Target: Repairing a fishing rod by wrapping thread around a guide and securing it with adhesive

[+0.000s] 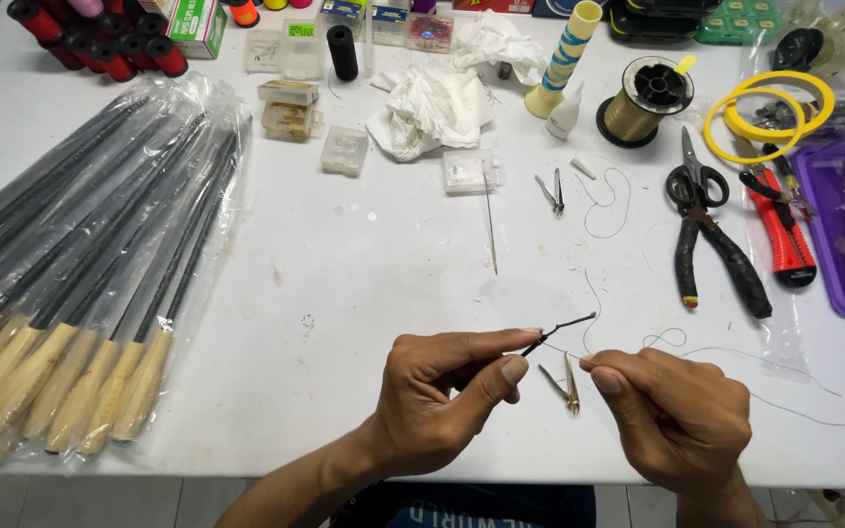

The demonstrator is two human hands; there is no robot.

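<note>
Two bare hands work above the near edge of a white table (pixel 364 284). The left hand (pixel 442 391) pinches one short, thin dark rod (pixel 559 328) between thumb and forefinger, fingers closed tight on its lower end. The rod's long axis runs diagonally, its free tip pointing up and to the right, away from the person; it sits just above the table, between the two hands. The right hand (pixel 677 416) pinches one fine thread (pixel 784 401) between thumb and forefinger, closed narrowly on it; the thread leads to the rod on one side and trails right across the table on the other. One small pair of metal nippers (pixel 564 383) lies on the table below the rod; a second metal pair (pixel 552 191) lies farther back. One long thin needle (pixel 490 220) lies beside it. One pair of black-handled scissors (pixel 696 176), one pair of black-gripped pliers (pixel 721 259) and one spool of gold line (pixel 643 98) lie at right. At left lies one clear bag of dark rods with pale wooden handles (pixel 80 293); roughly eight handles can be counted.
</note>
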